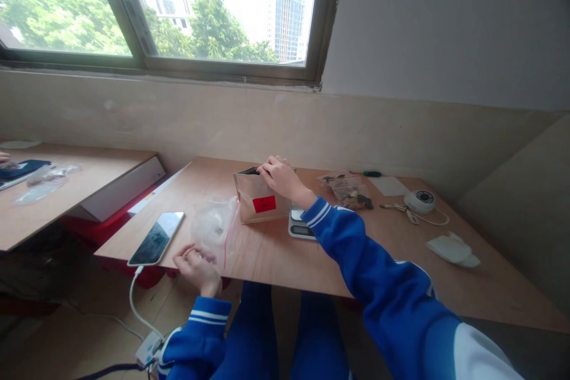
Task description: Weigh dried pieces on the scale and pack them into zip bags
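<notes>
A brown paper bag point(246, 199) with a red label stands upright on the table, its dark mouth partly open at the top. My right hand point(281, 178) is at its top edge, fingers bent over the rim and closed on it. Behind my right wrist, a white digital scale point(299, 228) is partly covered by the sleeve. My left hand point(196, 264) hovers at the table's front edge with its fingers curled in, and I see nothing in them. Just beyond it lies a clear zip bag point(211, 225) with a red seal line.
A phone point(157, 238) on a white cable point(132, 297) lies at the left. Bags of dried pieces point(351, 193), a green-handled tool point(372, 174), a white paper point(390, 186), a dome camera point(419, 201) and a crumpled tissue point(453, 249) are at the right. Another table point(102, 169) stands left.
</notes>
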Available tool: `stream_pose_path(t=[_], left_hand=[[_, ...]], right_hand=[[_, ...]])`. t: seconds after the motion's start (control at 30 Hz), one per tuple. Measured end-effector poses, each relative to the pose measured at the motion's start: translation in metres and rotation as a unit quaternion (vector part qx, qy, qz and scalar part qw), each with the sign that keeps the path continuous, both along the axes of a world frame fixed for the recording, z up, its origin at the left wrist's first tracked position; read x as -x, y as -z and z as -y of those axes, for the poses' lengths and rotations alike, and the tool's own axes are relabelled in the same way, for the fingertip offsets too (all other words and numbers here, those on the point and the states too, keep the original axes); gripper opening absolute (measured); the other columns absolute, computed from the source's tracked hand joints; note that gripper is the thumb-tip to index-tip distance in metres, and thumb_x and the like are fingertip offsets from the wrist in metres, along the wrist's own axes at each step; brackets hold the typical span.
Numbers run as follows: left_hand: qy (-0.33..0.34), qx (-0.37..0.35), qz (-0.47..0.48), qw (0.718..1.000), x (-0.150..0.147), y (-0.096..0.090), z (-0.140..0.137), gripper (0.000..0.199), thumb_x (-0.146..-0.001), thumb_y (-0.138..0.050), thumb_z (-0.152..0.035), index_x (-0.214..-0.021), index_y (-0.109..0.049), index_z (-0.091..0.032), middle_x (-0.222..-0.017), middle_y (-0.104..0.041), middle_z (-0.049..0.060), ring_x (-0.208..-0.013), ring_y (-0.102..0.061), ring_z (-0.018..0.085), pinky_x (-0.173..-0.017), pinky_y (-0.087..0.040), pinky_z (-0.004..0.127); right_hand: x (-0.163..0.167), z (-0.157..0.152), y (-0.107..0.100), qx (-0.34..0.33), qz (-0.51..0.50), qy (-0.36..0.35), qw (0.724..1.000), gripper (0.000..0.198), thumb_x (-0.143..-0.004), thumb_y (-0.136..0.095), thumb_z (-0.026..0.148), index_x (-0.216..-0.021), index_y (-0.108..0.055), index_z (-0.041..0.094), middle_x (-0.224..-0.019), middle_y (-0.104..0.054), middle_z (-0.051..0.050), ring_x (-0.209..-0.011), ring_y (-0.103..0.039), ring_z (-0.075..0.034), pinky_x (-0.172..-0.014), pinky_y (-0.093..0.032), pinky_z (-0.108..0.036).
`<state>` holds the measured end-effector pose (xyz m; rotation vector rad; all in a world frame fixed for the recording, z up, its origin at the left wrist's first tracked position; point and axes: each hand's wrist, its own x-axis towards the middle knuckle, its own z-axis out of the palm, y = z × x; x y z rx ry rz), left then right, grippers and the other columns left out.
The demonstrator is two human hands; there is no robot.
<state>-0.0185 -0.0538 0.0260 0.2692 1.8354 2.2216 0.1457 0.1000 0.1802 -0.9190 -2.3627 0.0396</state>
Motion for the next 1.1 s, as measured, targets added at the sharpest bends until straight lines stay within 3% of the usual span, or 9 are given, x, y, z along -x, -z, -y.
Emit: stream_pose_path(t=[0.1,0.2,0.27,0.37,0.5,0.7,0.87,0.97,1.1], left_hand=[[-0.001,0.04,-0.053,0.998,0.029,-0.008,-0.018,0.031,-0.074,-0.041,-0.016,-0.104,-0.044,-0.022,-0.072,-0.047,-0.003,-0.048,-0.044,0.01,-0.045,-0.037,0.024],[0.053,0.118,-0.102,0.986,0.054,-0.008,-0.038,0.036,-0.079,-0.036,-0.015,-0.114,-0.046,-0.021,-0.078,-0.049,0.0,-0.057,-0.05,0.013,-0.057,-0.047,0.03],[0.077,0.218,-0.179,0.956,0.064,-0.009,-0.047,0.031,-0.08,-0.039,-0.015,-0.107,-0.055,-0.018,-0.086,-0.052,0.007,-0.081,-0.056,0.022,-0.076,-0.049,0.041],[0.021,0.331,-0.291,0.897,0.064,-0.016,-0.054,0.029,-0.081,-0.048,-0.02,-0.105,-0.063,-0.016,-0.115,-0.05,0.018,-0.115,-0.045,0.035,-0.096,-0.036,0.056],[0.015,0.322,-0.458,0.828,0.051,-0.018,-0.062,0.038,-0.088,-0.041,-0.023,-0.122,-0.058,-0.018,-0.144,-0.036,0.017,-0.136,-0.028,0.036,-0.107,-0.025,0.056],[0.257,0.407,-0.491,0.726,0.05,0.027,-0.079,0.048,-0.09,-0.036,-0.026,-0.134,-0.049,-0.013,-0.146,-0.041,0.017,-0.137,-0.032,0.032,-0.111,-0.025,0.049],[0.257,0.464,-0.495,0.688,0.057,0.051,-0.081,0.052,-0.093,-0.028,-0.029,-0.143,-0.039,-0.017,-0.153,-0.03,0.012,-0.142,-0.025,0.028,-0.116,-0.016,0.046],[0.255,0.463,-0.494,0.691,0.058,0.051,-0.082,0.052,-0.093,-0.028,-0.03,-0.143,-0.038,-0.017,-0.153,-0.03,0.011,-0.142,-0.025,0.027,-0.116,-0.016,0.045],[0.26,0.45,-0.481,0.706,0.061,0.052,-0.083,0.051,-0.093,-0.029,-0.033,-0.141,-0.041,-0.019,-0.152,-0.033,0.011,-0.141,-0.027,0.028,-0.115,-0.018,0.047]], right_hand=[[-0.001,-0.001,0.001,0.043,-0.073,-0.028,0.996,0.02,-0.096,-0.045,0.024,-0.107,-0.061,0.017,-0.088,-0.067,-0.005,-0.088,-0.058,-0.019,-0.087,-0.04,-0.034],[-0.011,0.002,-0.001,0.025,-0.153,-0.029,0.987,0.018,-0.095,-0.047,0.024,-0.102,-0.062,0.017,-0.091,-0.066,-0.004,-0.091,-0.058,-0.019,-0.088,-0.04,-0.032],[-0.024,0.005,0.0,-0.003,-0.18,-0.021,0.984,0.019,-0.095,-0.046,0.025,-0.096,-0.064,0.018,-0.098,-0.065,-0.006,-0.099,-0.056,-0.02,-0.093,-0.039,-0.034],[-0.046,0.008,0.009,-0.004,-0.17,-0.019,0.985,0.022,-0.092,-0.053,0.031,-0.109,-0.062,0.019,-0.114,-0.061,-0.008,-0.111,-0.052,-0.022,-0.1,-0.037,-0.037],[-0.062,0.009,0.028,0.043,-0.112,-0.01,0.993,0.033,-0.089,-0.058,0.034,-0.119,-0.058,0.02,-0.113,-0.06,-0.009,-0.109,-0.054,-0.023,-0.095,-0.041,-0.036],[-0.051,0.013,0.031,0.031,-0.084,0.069,0.994,0.021,-0.09,-0.056,0.026,-0.108,-0.062,0.018,-0.1,-0.061,-0.009,-0.1,-0.056,-0.024,-0.09,-0.043,-0.036],[-0.064,-0.003,0.038,0.024,-0.153,0.039,0.987,0.035,-0.093,-0.048,0.038,-0.124,-0.053,0.022,-0.114,-0.057,-0.009,-0.11,-0.053,-0.022,-0.097,-0.04,-0.037],[-0.099,-0.024,0.063,0.002,-0.214,0.157,0.964,0.036,-0.095,-0.04,0.039,-0.121,-0.053,0.019,-0.116,-0.057,-0.012,-0.113,-0.05,-0.025,-0.1,-0.037,-0.04],[-0.16,-0.041,0.116,0.078,-0.093,0.414,0.902,0.047,-0.084,-0.055,0.029,-0.123,-0.049,0.005,-0.127,-0.048,-0.026,-0.121,-0.041,-0.036,-0.097,-0.033,-0.048]])
